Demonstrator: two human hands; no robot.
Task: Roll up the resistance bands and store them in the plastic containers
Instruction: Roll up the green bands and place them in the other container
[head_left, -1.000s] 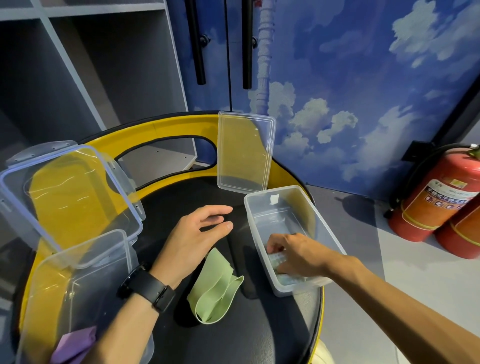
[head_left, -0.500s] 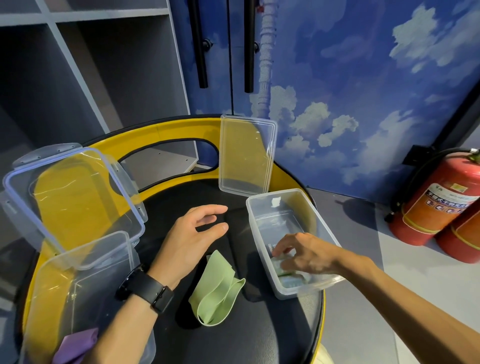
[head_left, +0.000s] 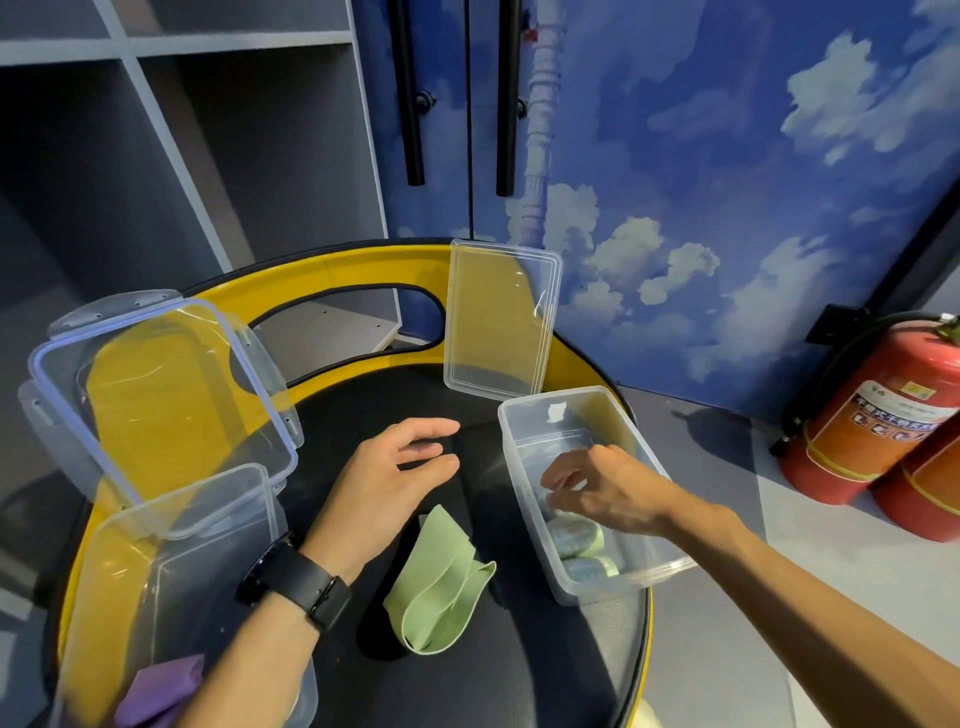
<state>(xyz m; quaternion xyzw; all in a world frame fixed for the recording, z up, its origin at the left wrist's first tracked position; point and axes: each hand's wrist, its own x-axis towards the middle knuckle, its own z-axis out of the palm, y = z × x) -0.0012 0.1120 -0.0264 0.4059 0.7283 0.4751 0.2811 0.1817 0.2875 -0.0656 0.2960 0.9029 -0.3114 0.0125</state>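
No readable writing: the label on the red extinguisher is too blurred. Two rolled pale-green bands lie at the near end of the clear container at the black seat's right edge, with the right hand above them, fingers loosely spread, holding nothing. An unrolled green band lies folded mid-seat, just beside the left hand, fingers relaxed and apart; a purple band sits in the near-left container.
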